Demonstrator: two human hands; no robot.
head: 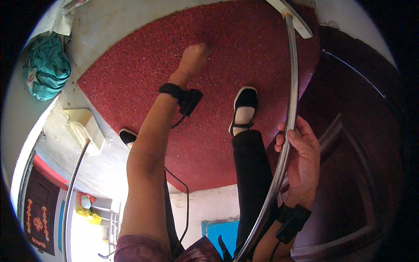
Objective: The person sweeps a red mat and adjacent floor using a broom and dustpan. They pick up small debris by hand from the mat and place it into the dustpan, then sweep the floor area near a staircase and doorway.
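Note:
My right hand [301,144] is closed around a long metal pole [293,82], with the fingers and thumb on its shaft. The pole ends at the top in a pale, narrow head [294,19], which lies at the far right of a red carpet [222,72]. Over the middle of the carpet, my left hand [193,59] is stretched out with its fingers curled in; nothing shows in it, though its far side is hidden. Both wrists carry black straps with a small black device, and a black cable hangs from the left one.
A white dustpan [88,131] with a metal handle stands at the left, near the carpet's edge. Teal cloth [47,67] hangs at the upper left. A dark panelled door [347,183] is close on the right. My feet in black shoes are on the carpet.

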